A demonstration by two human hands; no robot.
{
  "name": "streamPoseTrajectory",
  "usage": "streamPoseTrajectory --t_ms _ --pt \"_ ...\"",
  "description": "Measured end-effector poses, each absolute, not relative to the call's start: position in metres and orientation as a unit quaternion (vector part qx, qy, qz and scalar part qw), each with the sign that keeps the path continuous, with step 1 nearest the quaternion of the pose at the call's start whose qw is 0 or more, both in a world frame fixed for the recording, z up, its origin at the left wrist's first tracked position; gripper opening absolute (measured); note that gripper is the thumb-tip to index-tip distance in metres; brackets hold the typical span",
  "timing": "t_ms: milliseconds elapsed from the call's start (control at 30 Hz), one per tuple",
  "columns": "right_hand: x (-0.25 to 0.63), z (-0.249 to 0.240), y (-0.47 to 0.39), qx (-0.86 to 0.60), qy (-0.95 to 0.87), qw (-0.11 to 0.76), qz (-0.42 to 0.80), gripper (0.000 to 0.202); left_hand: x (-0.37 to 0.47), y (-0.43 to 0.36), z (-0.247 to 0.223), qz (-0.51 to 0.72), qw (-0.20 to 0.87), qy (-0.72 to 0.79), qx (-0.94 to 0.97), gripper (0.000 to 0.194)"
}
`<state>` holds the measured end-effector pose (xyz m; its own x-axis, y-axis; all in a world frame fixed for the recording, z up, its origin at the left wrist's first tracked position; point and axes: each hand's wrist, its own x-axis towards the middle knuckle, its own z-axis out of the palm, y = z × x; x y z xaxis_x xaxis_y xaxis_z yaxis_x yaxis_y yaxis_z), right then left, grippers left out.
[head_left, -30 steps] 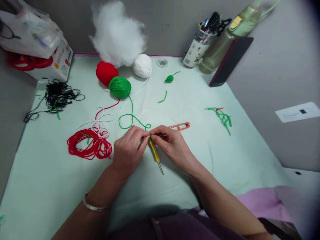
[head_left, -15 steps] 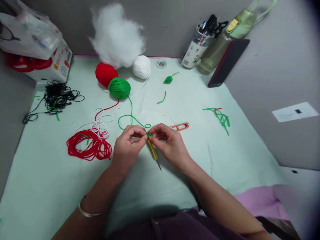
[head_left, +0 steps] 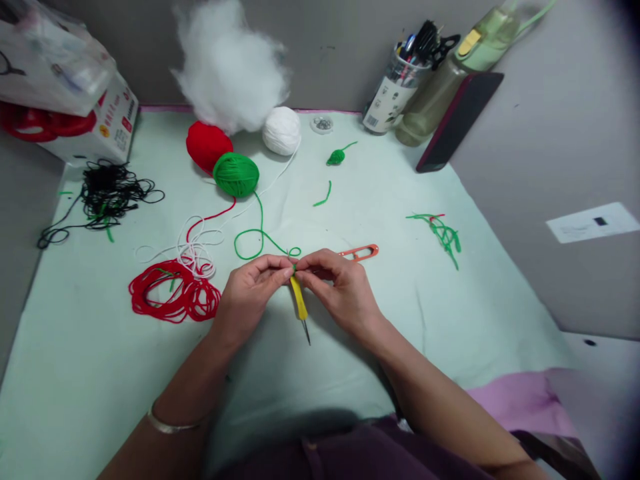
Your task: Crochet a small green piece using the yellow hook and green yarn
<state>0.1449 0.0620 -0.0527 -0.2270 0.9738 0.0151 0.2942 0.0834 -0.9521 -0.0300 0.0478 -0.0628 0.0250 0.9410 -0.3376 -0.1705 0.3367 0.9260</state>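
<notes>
1. The fingers (head_left: 283, 272) of the left hand (head_left: 241, 297) are pinched together at the tips, and those of the right hand (head_left: 347, 293) close in from the other side; the two sets nearly meet.
2. Between them sits a tiny bit of green yarn work (head_left: 295, 267), mostly hidden, so its stitches cannot be made out.
3. Just below, the yellow-handled tool (head_left: 299, 297) slants toward the person, its thin metal end pointing down. Half a second ago that end lay farther to the right; the tool has since swung nearer to straight. The work is still between both hands, so this looks like a small shift of grip, not a release.
4. Beyond the fingertips, a green strand (head_left: 262, 220) loops across the counter (head_left: 330, 387) to the green ball (head_left: 236, 175), which touches the red ball (head_left: 206, 143).
5. An orange tool (head_left: 373, 251) lies just beside the right hand. To the left are the red coil (head_left: 137, 290) and white strands (head_left: 193, 252).
6. Farther out are a small green piece (head_left: 336, 157), the white ball (head_left: 281, 131) and green scraps (head_left: 445, 233).
</notes>
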Motion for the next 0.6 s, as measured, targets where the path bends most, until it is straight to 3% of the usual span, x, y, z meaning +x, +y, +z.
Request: streamPoseTrajectory --t_ms 600 --pt "0.139 -0.040 0.064 -0.538 -0.585 0.344 0.499 0.003 -0.023 0.048 -0.063 0.499 0.599 0.518 0.351 0.018"
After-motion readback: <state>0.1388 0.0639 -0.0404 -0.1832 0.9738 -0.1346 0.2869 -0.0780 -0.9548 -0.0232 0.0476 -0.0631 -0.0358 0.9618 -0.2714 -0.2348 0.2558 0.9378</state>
